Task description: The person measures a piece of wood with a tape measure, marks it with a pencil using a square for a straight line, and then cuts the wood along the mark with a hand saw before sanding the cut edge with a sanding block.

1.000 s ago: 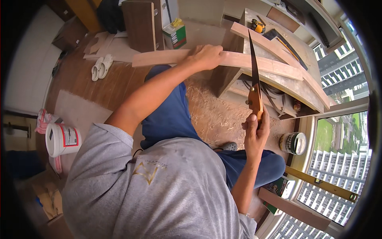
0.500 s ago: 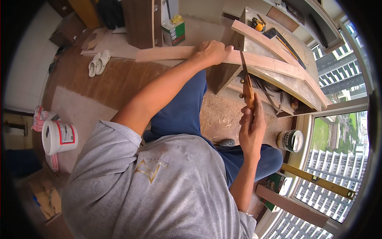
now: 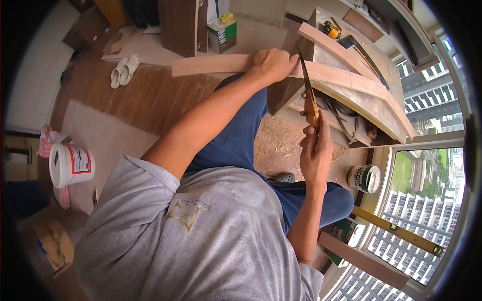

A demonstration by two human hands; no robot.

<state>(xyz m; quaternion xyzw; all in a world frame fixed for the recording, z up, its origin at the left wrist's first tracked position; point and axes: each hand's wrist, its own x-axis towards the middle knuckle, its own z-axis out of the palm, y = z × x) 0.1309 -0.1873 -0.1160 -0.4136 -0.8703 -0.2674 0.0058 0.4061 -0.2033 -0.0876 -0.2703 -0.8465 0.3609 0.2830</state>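
A long pale wooden board [image 3: 346,78] lies across the wooden workbench [image 3: 394,108], its left end jutting out over the floor. My left hand [image 3: 273,65] is closed over this board just left of the bench, pressing on it. My right hand [image 3: 316,150] grips the wooden handle of a handsaw [image 3: 310,100]. The saw's dark blade, seen almost edge-on, points away from me and crosses the board right beside my left fingers. Whether its teeth have cut into the wood cannot be made out.
On the bench lie a second board [image 3: 336,50] and a yellow-black tape measure [image 3: 332,30]. A paint can [image 3: 365,178], a yellow spirit level [image 3: 396,230] and a plank [image 3: 364,261] are at the right. A white bucket [image 3: 70,164] and clogs [image 3: 124,71] are leftward. Shavings cover the floor.
The saw and my right hand have shifted slightly forward, with more blade reaching past the board's far edge. My left hand stays on the board. The view has turned slightly.
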